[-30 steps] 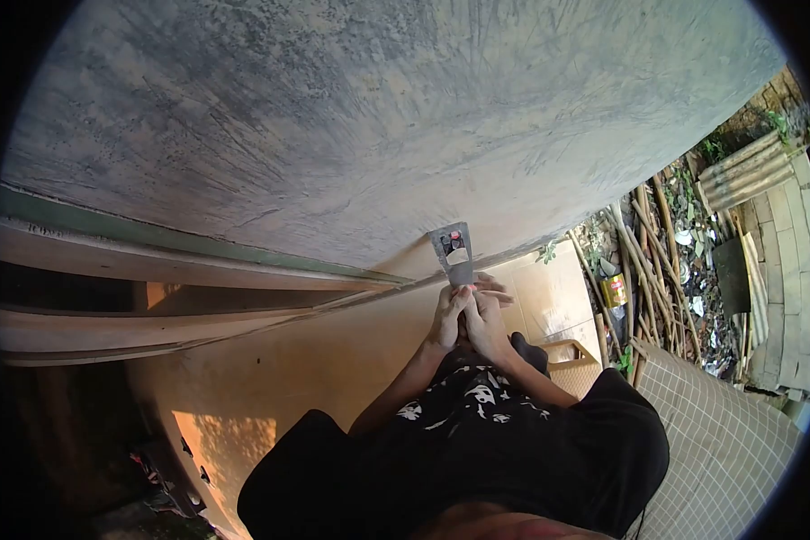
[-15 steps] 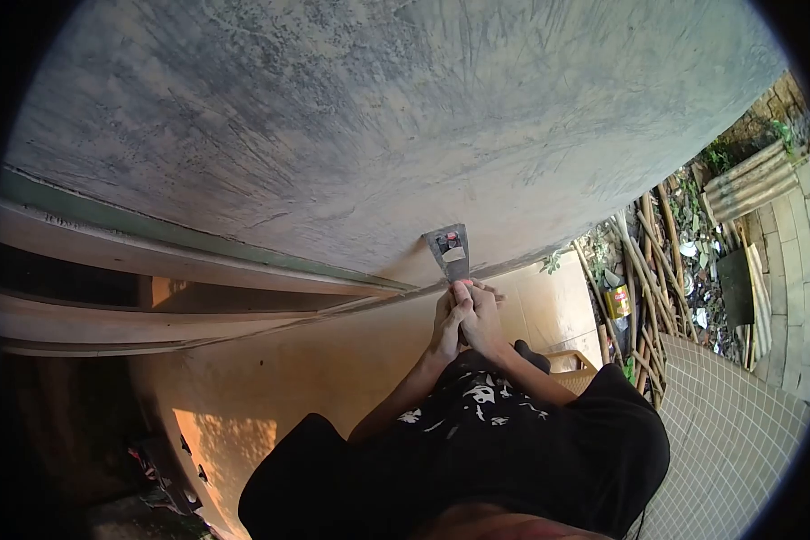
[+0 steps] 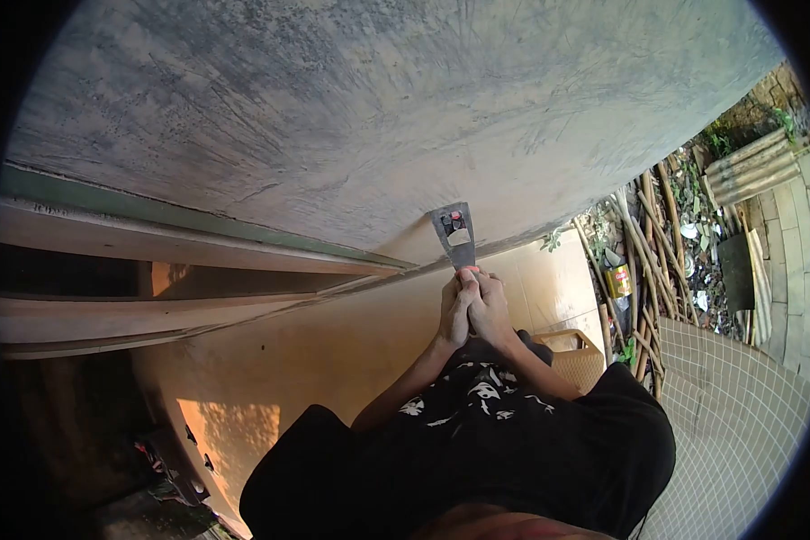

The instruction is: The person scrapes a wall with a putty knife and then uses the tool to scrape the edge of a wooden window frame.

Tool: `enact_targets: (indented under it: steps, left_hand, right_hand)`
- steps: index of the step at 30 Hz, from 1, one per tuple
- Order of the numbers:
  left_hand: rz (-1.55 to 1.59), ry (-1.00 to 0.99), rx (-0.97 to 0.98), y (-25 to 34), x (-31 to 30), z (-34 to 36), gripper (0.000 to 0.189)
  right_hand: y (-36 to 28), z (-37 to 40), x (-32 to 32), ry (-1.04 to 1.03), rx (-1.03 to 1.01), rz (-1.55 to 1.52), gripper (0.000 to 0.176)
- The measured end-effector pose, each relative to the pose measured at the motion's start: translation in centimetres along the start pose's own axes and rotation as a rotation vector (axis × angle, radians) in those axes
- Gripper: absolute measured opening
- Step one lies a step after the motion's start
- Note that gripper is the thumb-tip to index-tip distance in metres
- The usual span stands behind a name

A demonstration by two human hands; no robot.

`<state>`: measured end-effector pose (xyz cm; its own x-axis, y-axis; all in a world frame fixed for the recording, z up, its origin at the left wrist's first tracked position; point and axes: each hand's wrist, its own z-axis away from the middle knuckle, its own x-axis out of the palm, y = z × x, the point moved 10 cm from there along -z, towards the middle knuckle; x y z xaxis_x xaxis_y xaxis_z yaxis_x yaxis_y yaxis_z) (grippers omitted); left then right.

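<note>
Both of my hands are wrapped round the handle of a scraper, in the middle of the head view. My left hand is closed on the left side of the handle, and my right hand presses against it from the right. Between them the handle is mostly hidden; a bit of red shows just above the thumbs. The wide grey blade, with a worn label, points away from me. Its far edge meets the lower part of a wall with patchy grey, scratched paint.
A green-edged window frame runs along the wall at left. Below lies a tan tiled floor, with a tan plastic stool close to my right side. Bamboo poles, a yellow package and litter lie beyond the floor's right edge.
My hands and the scraper have moved a little forward, up the wall. The right hand's fingers, which stuck out to the side, are now closed in more.
</note>
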<state>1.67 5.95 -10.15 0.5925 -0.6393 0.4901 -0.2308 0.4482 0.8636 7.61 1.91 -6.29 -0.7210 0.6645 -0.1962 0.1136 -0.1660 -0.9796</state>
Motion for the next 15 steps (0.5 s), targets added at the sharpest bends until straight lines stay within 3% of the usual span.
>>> enact_targets:
  steps: [8, 10, 11, 15]
  left_hand:
    - [-0.021, 0.007, 0.035, -1.0, 0.7, -1.4, 0.033]
    - [0.509, -0.344, 0.455, 3.9, 4.8, -2.3, 0.011]
    - [0.510, -0.345, 0.454, 3.9, 4.6, -2.2, 0.011]
    - [0.046, -0.030, 0.101, 0.9, 1.1, -0.7, 0.028]
  right_hand:
    - [-0.8, -0.2, -0.8, 0.029, 0.000, 0.037, 0.039]
    - [-0.3, -0.2, -0.6, 0.009, 0.033, 0.051, 0.039]
    - [-0.6, -0.3, -0.6, 0.011, 0.033, 0.052, 0.039]
    - [-1.9, -0.1, -1.2, 0.051, 0.009, 0.083, 0.039]
